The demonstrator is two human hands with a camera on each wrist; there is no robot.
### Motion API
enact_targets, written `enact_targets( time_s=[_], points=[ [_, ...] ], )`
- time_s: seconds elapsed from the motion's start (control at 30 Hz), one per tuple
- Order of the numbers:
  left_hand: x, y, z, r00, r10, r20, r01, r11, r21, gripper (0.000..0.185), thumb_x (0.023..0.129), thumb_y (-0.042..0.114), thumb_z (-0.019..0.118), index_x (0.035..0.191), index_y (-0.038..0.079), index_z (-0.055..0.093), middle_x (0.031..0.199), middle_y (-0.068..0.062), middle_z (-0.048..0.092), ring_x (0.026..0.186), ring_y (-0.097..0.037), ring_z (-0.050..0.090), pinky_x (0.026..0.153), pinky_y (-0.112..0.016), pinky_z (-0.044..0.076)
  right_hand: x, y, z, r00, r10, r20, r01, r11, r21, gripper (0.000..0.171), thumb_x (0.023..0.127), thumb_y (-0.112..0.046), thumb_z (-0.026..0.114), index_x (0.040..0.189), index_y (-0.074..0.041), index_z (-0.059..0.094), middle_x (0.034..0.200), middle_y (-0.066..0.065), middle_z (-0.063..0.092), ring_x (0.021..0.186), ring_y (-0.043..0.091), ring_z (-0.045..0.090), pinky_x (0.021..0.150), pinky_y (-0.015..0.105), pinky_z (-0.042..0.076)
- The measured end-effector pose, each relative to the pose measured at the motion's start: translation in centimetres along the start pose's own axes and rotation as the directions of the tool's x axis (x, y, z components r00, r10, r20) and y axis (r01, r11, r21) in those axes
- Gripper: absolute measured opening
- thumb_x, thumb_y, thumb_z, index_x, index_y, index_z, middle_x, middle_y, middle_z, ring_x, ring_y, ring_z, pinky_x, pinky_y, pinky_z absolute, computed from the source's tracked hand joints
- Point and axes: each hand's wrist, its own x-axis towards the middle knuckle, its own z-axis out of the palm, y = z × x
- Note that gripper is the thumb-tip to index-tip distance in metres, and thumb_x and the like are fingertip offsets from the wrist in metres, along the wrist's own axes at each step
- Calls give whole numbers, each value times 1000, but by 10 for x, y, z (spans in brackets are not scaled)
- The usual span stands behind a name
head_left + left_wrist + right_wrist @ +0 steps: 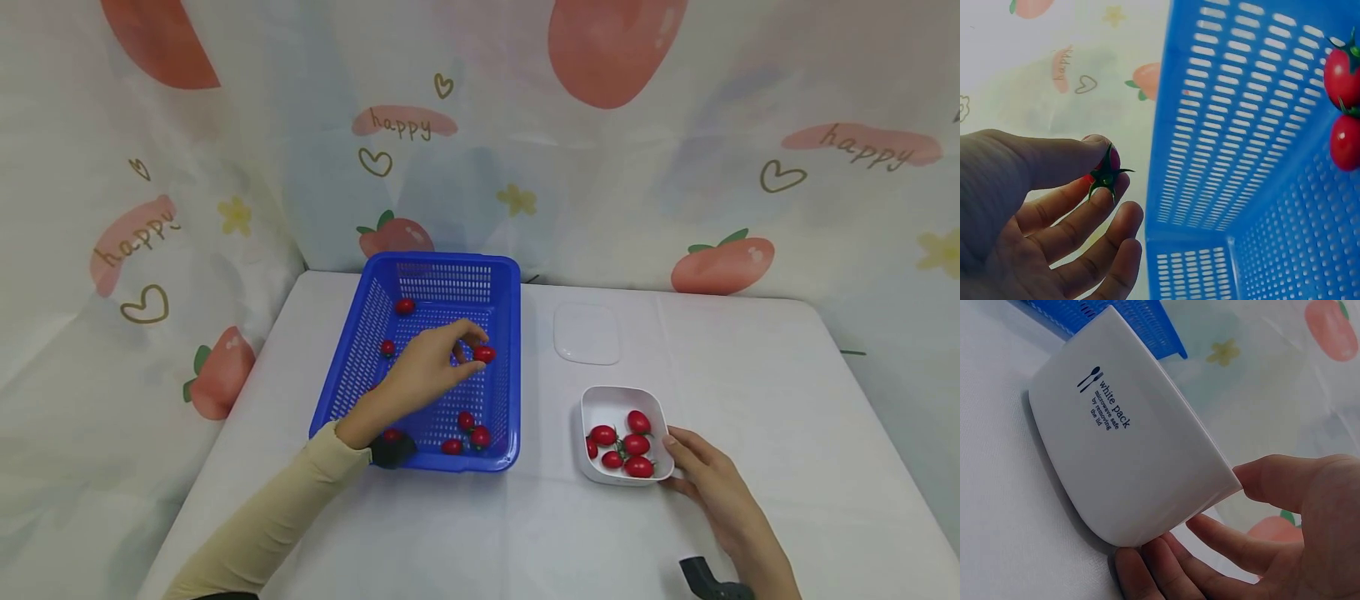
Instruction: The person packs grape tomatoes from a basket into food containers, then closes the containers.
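Observation:
My left hand (442, 360) reaches over the blue slotted basket (382, 283) and pinches a red cherry tomato (484, 354) between thumb and fingers; the left wrist view shows that tomato (1105, 164) with its green stem at the fingertips. Several more cherry tomatoes (467, 421) lie on the basket floor, and two of these tomatoes (1342, 75) sit against the basket wall (1241, 125). My right hand (705, 479) rests against the near right corner of a white square bowl (600, 402) holding several tomatoes (636, 445). In the right wrist view the fingers (1210, 550) touch the bowl's outer wall (1129, 444).
A white square lid (587, 332) lies flat behind the bowl. A white cloth covers the table (750, 375), and a printed curtain (600, 167) hangs close behind. A black wrist strap (701, 577) shows at the lower right.

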Motion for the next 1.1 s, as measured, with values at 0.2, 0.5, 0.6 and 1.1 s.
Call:
enact_targets(
  time_s=[0.2,0.5,0.6,1.1],
  points=[
    [-10,9,6,999,31,-44,-32,999,-23,27,95,21,78,120,20,68,112,4,75,93,-13,66,79,-28,58,-1,-1,1,1000,5,1,-5,1000,4,74,110,-50,45,161,1,27,167,27,26,105,-12,52,90,17,57],
    [-21,28,24,999,24,-41,-29,992,-123,30,95,20,78,124,21,70,112,3,74,98,-16,66,84,-33,60,1,1,1,1000,-2,-11,1,1000,-5,71,111,-47,43,160,1,28,167,27,27,109,-9,54,90,16,57],
    [-24,35,31,999,22,-38,-27,987,-159,31,96,19,77,126,19,69,114,2,74,98,-16,65,86,-36,61,1,2,1,1000,-10,-9,10,1000,-1,70,111,-46,43,160,2,28,167,28,27,104,-13,54,89,14,57],
    [-28,67,64,988,157,-16,-156,967,-202,31,97,16,76,127,18,69,119,4,73,98,-11,64,83,-21,55,2,0,2,1000,3,-14,-3,1000,-4,73,111,-48,43,160,3,27,168,27,27,103,-17,50,88,13,55]
  ],
)
